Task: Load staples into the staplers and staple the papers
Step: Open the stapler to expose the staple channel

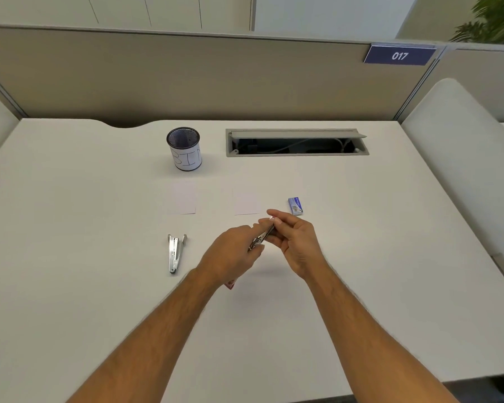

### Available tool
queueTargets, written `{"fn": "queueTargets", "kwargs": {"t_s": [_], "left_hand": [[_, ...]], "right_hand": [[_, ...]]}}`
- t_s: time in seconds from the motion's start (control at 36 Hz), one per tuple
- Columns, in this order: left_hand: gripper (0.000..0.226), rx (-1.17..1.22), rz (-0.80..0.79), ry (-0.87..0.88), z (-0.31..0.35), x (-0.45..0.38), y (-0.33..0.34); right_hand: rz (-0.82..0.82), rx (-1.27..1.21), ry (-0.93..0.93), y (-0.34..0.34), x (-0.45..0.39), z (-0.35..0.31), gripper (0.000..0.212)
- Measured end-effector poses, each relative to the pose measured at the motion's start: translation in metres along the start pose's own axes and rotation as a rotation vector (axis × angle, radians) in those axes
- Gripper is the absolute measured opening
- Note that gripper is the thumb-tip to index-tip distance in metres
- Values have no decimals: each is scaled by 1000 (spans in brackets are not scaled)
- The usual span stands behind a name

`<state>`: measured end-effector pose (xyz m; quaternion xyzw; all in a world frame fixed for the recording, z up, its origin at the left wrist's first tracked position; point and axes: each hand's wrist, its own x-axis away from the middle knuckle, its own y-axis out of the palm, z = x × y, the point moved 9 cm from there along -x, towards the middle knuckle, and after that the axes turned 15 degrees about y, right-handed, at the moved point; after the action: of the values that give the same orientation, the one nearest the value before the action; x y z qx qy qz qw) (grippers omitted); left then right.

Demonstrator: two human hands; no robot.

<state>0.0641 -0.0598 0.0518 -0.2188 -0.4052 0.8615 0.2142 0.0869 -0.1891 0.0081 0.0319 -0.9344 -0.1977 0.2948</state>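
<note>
Loading staples, stapler held above the desk

Fingers (277, 221) of both hands, left hand (230, 257) and right hand (296, 242), pinch the opened stapler (262, 237); next, seat the strip squarely. Second stapler (175, 253) lies left, papers (182, 200) far, staple box (296, 205) right.

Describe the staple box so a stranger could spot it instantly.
Start at the open cable hatch at the back of the white desk. Come toward the near edge to the staple box, just beyond the right hand. It is the only blue thing on the desktop.
</note>
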Motion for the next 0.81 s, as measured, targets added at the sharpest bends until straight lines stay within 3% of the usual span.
{"fn": "queueTargets", "kwargs": {"t_s": [0.36,0.58,0.81], "left_hand": [[31,-146,61,29,7,-6,-10],[24,-244,243,27,9,4,-21],[12,-199,390,103,18,5,-30]], "right_hand": [[36,74,2,3,-2,1,25],[47,102,-7,11,-6,0,25],[59,74,-4,14,-7,2,26]]}}
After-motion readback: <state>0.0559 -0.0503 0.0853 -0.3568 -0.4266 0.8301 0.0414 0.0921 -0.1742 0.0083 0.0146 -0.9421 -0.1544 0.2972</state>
